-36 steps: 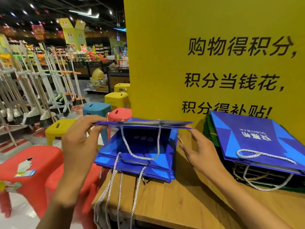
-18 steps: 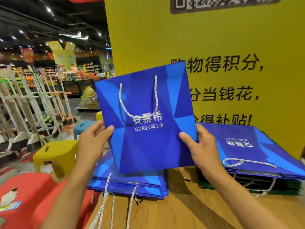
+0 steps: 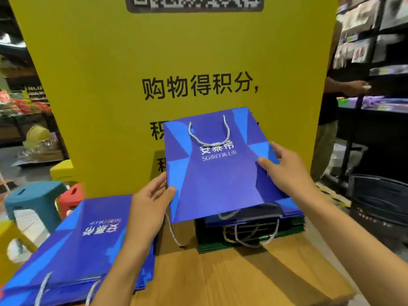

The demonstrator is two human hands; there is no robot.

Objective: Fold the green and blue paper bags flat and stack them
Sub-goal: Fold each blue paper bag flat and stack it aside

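Right hand (image 3: 284, 171) pinches the right edge of a flat blue paper bag with white print and a grey rope handle (image 3: 220, 173), thumb on the printed face, fingers underneath. Left hand (image 3: 152, 195) pinches the lower left edge the same way. The bag is folded flat, tilted, handle end up and away from the person, bottom edge towards them. Its long axis runs roughly away from the body.

Key relation: the bag hangs right over the pile of folded dark green and blue bags (image 3: 249, 230) on the right side of the light wooden tabletop (image 3: 220, 279), its near edge just above the pile's top, not yet resting on it. The pile sits below the right hand, so that hand is nearer. A lowering and a release look like all that is left for this bag.

A second pile of flat blue bags (image 3: 88, 239) lies well apart, left of the left forearm.

Change: half a second ago the bag was held upright above the left pile. Now it is tipped flatter and carried across to the right pile. Grip is unchanged on both sides.
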